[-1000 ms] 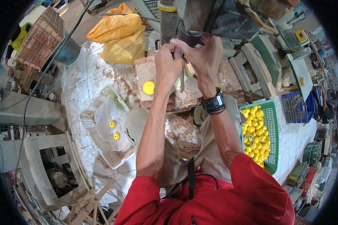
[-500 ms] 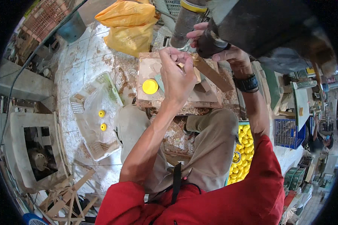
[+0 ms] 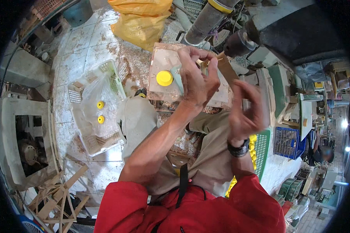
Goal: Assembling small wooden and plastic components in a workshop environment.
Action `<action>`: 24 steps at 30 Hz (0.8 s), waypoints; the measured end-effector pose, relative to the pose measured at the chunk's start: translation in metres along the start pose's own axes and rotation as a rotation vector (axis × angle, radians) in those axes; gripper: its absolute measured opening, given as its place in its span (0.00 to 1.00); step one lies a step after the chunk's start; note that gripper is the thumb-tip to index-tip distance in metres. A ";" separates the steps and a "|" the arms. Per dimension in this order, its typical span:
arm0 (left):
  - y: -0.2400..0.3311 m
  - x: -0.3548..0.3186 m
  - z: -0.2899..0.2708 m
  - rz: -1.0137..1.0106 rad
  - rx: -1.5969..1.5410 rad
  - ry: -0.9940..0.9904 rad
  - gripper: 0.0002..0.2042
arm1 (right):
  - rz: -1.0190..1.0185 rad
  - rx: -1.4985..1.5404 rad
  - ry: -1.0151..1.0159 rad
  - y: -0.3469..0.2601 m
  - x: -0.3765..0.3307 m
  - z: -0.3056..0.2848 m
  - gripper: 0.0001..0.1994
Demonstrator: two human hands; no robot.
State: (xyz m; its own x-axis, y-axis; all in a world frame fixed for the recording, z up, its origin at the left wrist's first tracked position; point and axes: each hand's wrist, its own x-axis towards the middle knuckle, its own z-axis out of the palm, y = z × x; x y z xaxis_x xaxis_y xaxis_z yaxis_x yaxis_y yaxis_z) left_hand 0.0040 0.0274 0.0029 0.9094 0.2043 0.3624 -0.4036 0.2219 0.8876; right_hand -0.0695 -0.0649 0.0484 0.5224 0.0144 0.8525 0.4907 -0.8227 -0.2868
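My left hand (image 3: 200, 77) hangs over a dusty work board (image 3: 159, 58), its fingers curled and the thumb brought near the index finger. Whatever lies between those fingertips is too small to make out. Just left of it, a round yellow disc-like piece (image 3: 164, 78) rests on the board, beside a pale green piece (image 3: 176, 76) partly behind the hand. A brown wooden strip (image 3: 227, 70) slants beyond the fingers. My right hand (image 3: 247, 110) is raised above my right thigh, bent and smeared by motion, touching nothing that I can see.
At my right stands a green crate (image 3: 263, 149) with many yellow pieces (image 3: 253, 147). A white basket (image 3: 79, 124) on my left holds a clear bag and two yellow rings (image 3: 100, 105). Beyond the board are a yellow sack (image 3: 138, 25), a grey pipe (image 3: 206, 25) and a dark cylindrical machine part (image 3: 240, 42).
My right hand has left the dark machine part and come back toward my right thigh. My left hand has shifted slightly right, and the whole view has moved a little.
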 end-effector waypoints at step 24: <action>-0.038 0.049 -0.005 -0.219 0.071 -0.626 0.14 | 0.259 -0.063 0.040 0.057 -0.015 0.041 0.06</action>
State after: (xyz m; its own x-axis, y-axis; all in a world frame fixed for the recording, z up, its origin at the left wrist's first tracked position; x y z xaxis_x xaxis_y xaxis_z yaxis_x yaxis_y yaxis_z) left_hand 0.0637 0.0336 -0.0145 0.8650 -0.4355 0.2493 -0.2149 0.1274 0.9683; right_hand -0.0208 -0.0887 0.0019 0.5964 -0.2230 0.7711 0.2990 -0.8297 -0.4713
